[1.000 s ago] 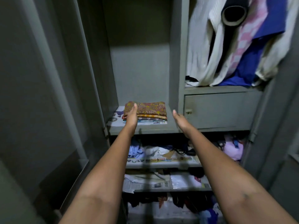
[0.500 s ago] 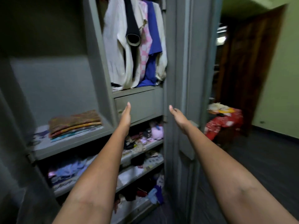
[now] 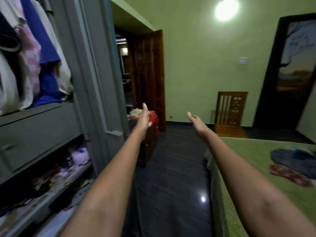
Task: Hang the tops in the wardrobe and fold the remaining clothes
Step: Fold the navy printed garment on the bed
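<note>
At left, the grey wardrobe point(image 3: 89, 69) stands open w/ tops point(image 3: 42, 53) hanging in its upper bay: white, pink check, blue. Shelves point(image 3: 51, 190) below hold jumbled small clothes. Folded clothes point(image 3: 294, 166), dark blue over red, lie on the green bed point(image 3: 253, 151) at right. Left hand point(image 3: 143, 119) & right hand point(image 3: 196, 123) both reach fwd, fingers relaxed, holding nothing. No legible writing.

Tops point(image 3: 34, 53) hang in the grey wardrobe point(image 3: 89, 65); rumpled clothes point(image 3: 294, 166) lie on the bed.
</note>
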`<state>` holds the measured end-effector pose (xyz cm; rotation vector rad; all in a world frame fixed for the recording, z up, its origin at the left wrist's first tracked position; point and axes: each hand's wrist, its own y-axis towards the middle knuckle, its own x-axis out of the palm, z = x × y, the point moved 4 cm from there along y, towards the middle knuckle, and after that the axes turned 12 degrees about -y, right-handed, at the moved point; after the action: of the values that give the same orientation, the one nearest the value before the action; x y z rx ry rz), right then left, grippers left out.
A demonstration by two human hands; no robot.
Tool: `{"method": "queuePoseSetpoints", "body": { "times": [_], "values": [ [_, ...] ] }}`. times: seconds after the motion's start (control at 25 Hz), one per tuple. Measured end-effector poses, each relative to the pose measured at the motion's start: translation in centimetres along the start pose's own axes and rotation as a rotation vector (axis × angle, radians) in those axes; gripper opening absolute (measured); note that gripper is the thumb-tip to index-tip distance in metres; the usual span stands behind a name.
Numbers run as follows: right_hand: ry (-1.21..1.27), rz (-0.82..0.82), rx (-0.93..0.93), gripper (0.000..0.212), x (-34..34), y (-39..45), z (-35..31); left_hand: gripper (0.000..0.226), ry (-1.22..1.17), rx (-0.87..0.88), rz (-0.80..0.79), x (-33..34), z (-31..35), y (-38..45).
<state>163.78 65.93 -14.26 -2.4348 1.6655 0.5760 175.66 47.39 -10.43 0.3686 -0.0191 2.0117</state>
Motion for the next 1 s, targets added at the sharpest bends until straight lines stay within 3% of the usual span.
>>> {"method": "queuePoseSetpoints", "body": {
  "times": [0.12,0.28,0.44,0.56,0.8,1.0],
  "values": [
    [0.012,0.072,0.043,0.081,-4.7,0.6,1.1,0.068,-0.016,-0.068,-0.066,3.8,-1.0,2.5],
    [0.043,0.133,0.070,0.082,-7.8,4.1,3.1,0.071,-0.020,-0.037,-0.132,7.0,-2.3,7.1],
    [0.035,0.092,0.139,0.086,-8.4,10.2,7.7,0.073,-0.016,-0.056,-0.147,8.6,-6.6,14.1],
    [-0.006,0.104,0.134,0.080,-10.9,16.7,9.8,0.072,-0.017,-0.069,-0.122,10.3,-9.4,20.5],
    [0.045,0.130,0.063,0.068,-16.6,32.3,7.4,0.056,-0.045,0.014,-0.091,16.1,-9.1,36.3],
    [0.024,0.067,0.118,0.072,-15.7,44.5,12.7,0.053,0.028,-0.064,-0.011,17.3,-15.2,49.1]
  ]
}}
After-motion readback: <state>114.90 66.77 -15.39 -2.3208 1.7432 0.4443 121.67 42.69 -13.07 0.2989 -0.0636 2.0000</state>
